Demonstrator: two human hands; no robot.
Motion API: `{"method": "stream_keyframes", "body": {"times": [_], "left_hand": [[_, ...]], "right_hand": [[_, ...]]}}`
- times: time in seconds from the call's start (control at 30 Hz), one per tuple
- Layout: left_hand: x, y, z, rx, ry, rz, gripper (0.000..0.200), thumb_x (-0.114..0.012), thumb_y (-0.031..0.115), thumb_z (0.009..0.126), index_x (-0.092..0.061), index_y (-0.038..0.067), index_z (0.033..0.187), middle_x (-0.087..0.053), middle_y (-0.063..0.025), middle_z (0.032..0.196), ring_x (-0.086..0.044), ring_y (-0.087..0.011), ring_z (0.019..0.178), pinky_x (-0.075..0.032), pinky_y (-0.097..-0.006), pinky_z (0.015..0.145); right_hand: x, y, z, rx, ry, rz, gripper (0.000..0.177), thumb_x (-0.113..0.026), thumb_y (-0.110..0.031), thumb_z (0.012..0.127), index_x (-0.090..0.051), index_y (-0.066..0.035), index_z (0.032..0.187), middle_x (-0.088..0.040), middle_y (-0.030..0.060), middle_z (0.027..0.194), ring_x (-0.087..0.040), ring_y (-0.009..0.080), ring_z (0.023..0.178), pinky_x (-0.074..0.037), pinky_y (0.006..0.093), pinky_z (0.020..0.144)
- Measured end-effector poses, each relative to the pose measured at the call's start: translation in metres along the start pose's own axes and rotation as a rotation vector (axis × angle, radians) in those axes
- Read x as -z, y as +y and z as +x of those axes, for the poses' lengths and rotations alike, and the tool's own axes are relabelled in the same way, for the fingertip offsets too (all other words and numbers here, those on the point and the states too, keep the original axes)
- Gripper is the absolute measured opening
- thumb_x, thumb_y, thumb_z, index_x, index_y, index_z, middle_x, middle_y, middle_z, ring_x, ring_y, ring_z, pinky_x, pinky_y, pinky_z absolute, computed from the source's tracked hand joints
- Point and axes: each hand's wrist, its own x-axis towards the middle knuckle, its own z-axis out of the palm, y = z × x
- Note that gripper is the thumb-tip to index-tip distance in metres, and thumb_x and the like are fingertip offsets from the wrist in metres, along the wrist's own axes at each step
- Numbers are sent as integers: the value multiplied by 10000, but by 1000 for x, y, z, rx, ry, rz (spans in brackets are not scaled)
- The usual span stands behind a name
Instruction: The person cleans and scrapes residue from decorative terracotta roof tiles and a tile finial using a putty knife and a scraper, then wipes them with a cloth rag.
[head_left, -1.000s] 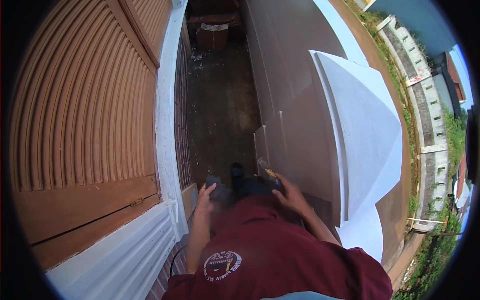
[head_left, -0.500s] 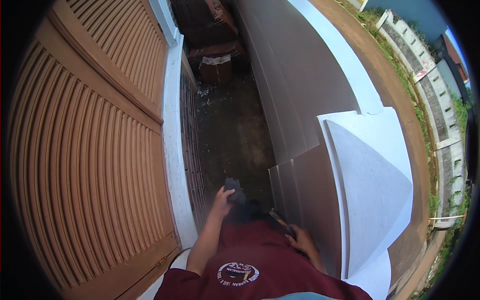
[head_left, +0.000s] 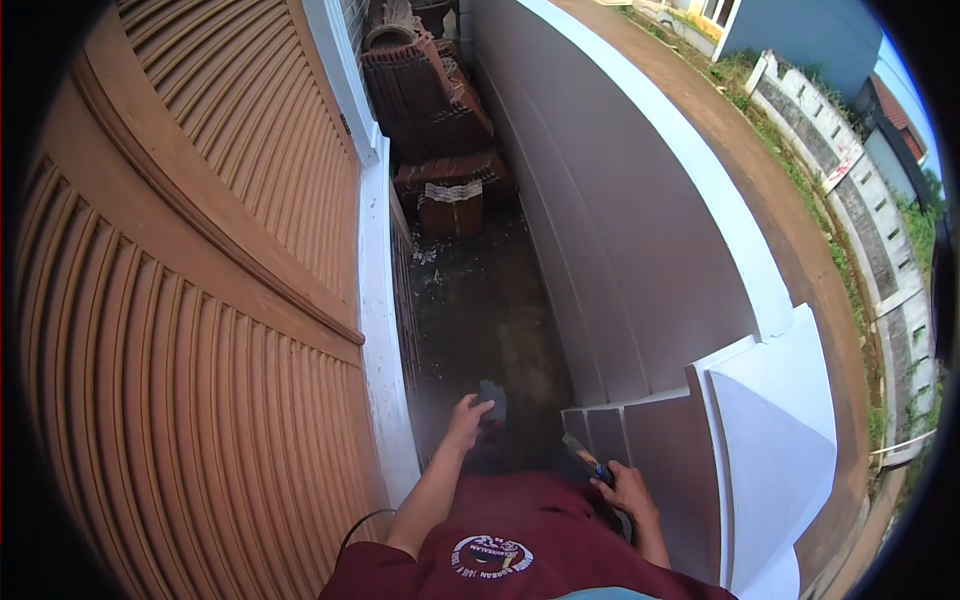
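Observation:
My left hand (head_left: 467,418) is closed around a dark grey, ragged-edged piece of sandpaper (head_left: 493,398), held out over the floor in front of my body. Lower and to the right, my right hand (head_left: 628,490) grips the dark handle of a scraper (head_left: 583,452). Its flat blade points up and to the left, near the low wall. Neither tool appears to touch a surface. My maroon shirt with a round white print (head_left: 492,557) fills the bottom of the view.
Brown louvred shutters (head_left: 200,400) with a white frame (head_left: 385,330) stand close on the left. To the right runs a brown low wall (head_left: 640,240), ending at a white pillar cap (head_left: 775,430). Stacked roof tiles (head_left: 425,100) sit at the far end of the narrow floor (head_left: 495,320).
My view has tilted up, bringing more of the stacked tiles into sight. Both hands now appear slightly farther right, still holding the sandpaper and the scraper.

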Motion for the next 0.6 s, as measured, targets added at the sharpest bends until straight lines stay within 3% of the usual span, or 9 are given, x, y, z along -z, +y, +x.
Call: {"method": "stream_keyframes", "body": {"times": [0.23, 0.33, 0.53, 0.6], "left_hand": [[30, 7, 36, 32, 69, -130, 443, -614, -15, 778, -534, 19, 1212, -609, -116, 1059, -636, -261, 947, -560, -418, 783], [26, 11, 44, 69, 143, -100, 436, -619, -3, 788, -529, 14, 1215, -611, -115, 1059, -637, -262, 944, -560, -418, 786], [0, 28, 66, 154, 115, -242, 232, -641, 138, 857, -593, 51, 1066, -633, -96, 970, -644, -225, 919, -556, -424, 794], [-6, 25, 79, 168, 102, -266, 199, -643, 159, 860, -606, 71, 1034, -635, -85, 937, -642, -211, 901, -553, -417, 791]], "right_hand": [[4, 4, 32, -76, -19, 52, 404, -673, -397, 866, -534, -17, 884, -621, 273, 782, -607, 486, 832, -461, 527, 724], [15, -1, 54, -82, -67, 64, 418, -644, -414, 884, -542, -9, 897, -631, 271, 796, -614, 482, 836, -461, 526, 733], [40, -3, 101, -23, -63, 65, 415, -651, -408, 872, -545, -7, 894, -620, 264, 788, -605, 469, 824, -455, 508, 705], [48, -2, 110, 1, -95, 52, 340, -669, -312, 838, -547, -2, 908, -621, 268, 799, -606, 469, 835, -452, 512, 713]]}}
